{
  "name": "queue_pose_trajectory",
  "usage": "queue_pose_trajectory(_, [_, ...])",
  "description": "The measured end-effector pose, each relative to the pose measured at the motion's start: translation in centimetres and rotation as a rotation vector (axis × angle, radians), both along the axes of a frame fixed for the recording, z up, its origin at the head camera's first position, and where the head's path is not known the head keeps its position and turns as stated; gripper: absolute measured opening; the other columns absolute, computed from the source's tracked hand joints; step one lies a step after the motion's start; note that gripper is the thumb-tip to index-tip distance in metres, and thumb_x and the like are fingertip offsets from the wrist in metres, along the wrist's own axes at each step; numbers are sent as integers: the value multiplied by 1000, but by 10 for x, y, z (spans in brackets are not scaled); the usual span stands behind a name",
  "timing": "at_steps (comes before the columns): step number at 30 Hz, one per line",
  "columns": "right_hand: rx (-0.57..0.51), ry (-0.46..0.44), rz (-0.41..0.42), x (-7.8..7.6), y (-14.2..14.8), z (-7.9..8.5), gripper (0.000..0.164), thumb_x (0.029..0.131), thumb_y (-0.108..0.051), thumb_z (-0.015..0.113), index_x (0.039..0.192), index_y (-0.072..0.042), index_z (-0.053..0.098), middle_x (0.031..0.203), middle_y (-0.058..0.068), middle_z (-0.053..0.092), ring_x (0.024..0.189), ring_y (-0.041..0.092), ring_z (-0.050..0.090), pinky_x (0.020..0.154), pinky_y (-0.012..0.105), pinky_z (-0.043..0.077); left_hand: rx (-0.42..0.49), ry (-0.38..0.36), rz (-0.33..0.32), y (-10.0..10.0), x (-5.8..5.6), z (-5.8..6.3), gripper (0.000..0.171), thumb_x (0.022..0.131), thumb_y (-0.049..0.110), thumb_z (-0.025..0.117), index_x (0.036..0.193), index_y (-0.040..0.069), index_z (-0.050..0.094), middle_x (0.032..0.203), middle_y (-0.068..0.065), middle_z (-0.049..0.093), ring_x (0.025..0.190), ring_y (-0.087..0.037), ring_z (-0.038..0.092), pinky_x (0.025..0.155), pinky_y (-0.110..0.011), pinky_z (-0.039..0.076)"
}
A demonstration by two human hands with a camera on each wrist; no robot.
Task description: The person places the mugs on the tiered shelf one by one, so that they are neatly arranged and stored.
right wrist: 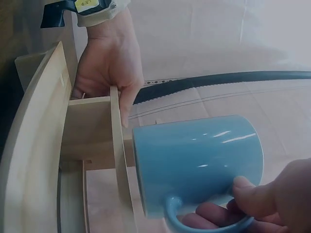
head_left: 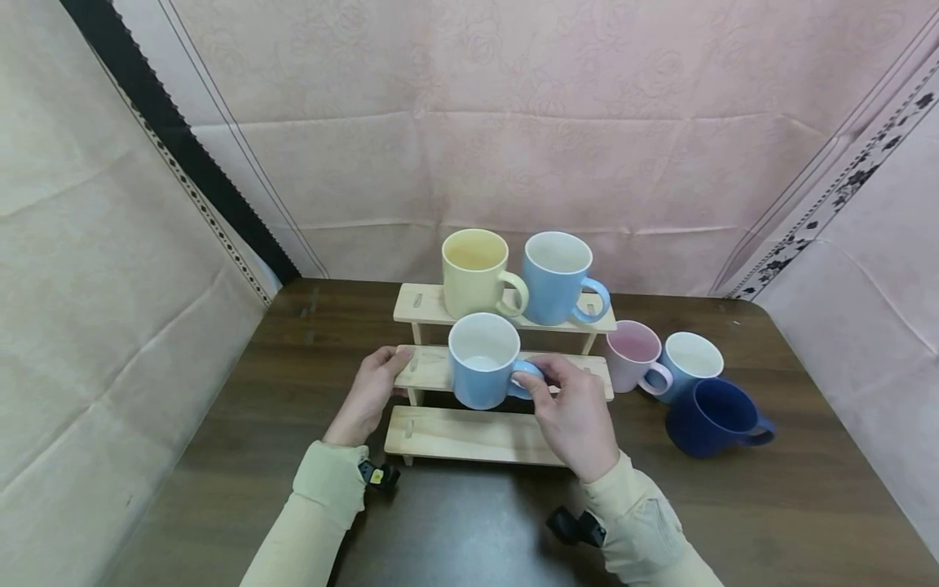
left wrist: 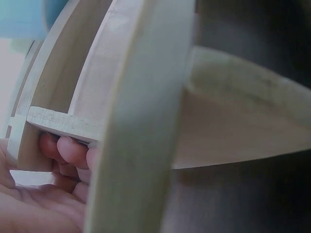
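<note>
From here, I see the right hand (head_left: 578,417) pinch a light blue cup (head_left: 480,371) by its handle (right wrist: 171,213), right at the middle shelf (head_left: 425,371). The left hand (head_left: 369,390) grips that shelf's end. Maybe the cup goes there: keep it flat, then let go.

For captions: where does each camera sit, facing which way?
Head: head-worn, facing forward-down at the tiered pale wooden stand; left hand, right hand show.
Left wrist: worn there, facing the stand's end; left hand shows.
Right wrist: worn there, facing the light-blue cylindrical mug; both hands show.
Head and right wrist share that mug.
</note>
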State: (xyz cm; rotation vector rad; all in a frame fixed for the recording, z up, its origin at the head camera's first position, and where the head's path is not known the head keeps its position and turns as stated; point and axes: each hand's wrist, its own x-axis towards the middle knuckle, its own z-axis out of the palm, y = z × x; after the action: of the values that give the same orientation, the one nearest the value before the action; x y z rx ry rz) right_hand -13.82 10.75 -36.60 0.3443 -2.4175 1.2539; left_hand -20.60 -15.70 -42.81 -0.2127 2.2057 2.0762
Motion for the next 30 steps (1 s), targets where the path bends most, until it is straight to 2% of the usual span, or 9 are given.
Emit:
queue_pose_trajectory(7, [-8,29,3,-3,-7,-3,18,84,-11,77,98,-3,70,89,6,72,78,14,67,67,35,56,-5,-7,-1,0,-1,-1,33,103,28,48,113,-3,55,86,-6,56,70,-16,54,70,-38,49])
queue_pose_trajectory(9, [-6,33,1,-4,-9,-5,18,84,-12,77,98,-3,70,88,6,72,78,14,68,73,36,52,-6,-8,2,0,-1,-1,33,103,28,48,113,-3,55,86,-6,56,70,-17,54,70,-38,49])
queue_pose_trajectory(14, [-17,41,2,-6,-14,-7,17,85,-12,76,97,-3,70,88,6,72,78,15,68,75,33,54,-13,-12,6,0,-1,-1,34,103,29,49,112,-2,56,85,-6,56,71,-17,53,72,-39,48])
queue_pose_trajectory(16, [-22,48,2,-7,-16,-8,17,85,-12,76,97,-3,70,88,7,72,78,15,68,67,33,57,-18,-14,6,0,-1,-2,34,103,30,48,112,-2,56,85,-7,56,71,-18,53,71,-37,48])
queue_pose_trajectory(22, [-26,91,-5,-8,-21,-9,18,85,-13,76,98,-2,69,90,10,73,80,19,70,67,35,57,-20,-21,5,1,-1,-2,35,103,30,48,113,-2,55,86,-7,55,71,-18,53,69,-34,48])
queue_pose_trajectory(30, [-30,74,-9,-7,-24,-8,17,87,-15,74,98,-3,69,92,9,73,81,17,70,67,33,57,-15,-16,4,1,-1,-1,35,103,30,48,113,-3,55,86,-7,56,71,-18,53,69,-34,48])
